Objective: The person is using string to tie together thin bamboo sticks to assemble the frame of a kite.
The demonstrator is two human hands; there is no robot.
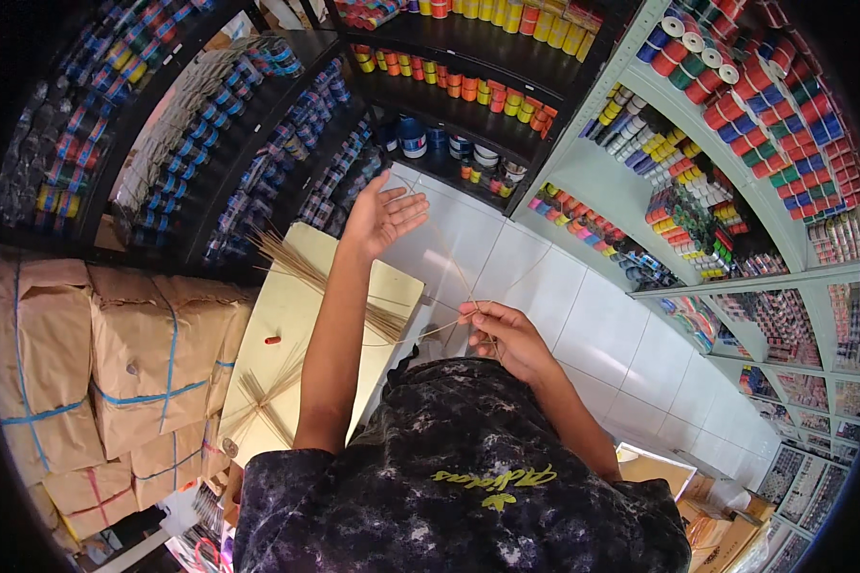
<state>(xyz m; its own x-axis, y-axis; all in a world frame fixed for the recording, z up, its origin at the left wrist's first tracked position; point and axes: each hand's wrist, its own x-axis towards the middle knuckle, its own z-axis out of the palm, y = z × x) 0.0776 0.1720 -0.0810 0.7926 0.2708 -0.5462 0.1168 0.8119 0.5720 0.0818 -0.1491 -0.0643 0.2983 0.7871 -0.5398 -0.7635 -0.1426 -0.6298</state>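
My right hand, in front of my chest, pinches several thin tan cane strands between thumb and fingers. The strands fan out from it, some toward the left and others up and away over the floor. Farther forward and to the left, my left hand is raised with the palm showing and fingers stretched apart. Thin strand ends pass close beside it, but whether one touches it I cannot tell. Under my left arm is a pale yellow table bearing a bundle of cane strands, a crossed bunch and a small red object.
Brown paper packages tied with blue string are stacked at the left. Dark shelves of coloured spools and cans stand ahead, pale green shelves along the right. White tiles cover the floor. A cardboard box sits at lower right.
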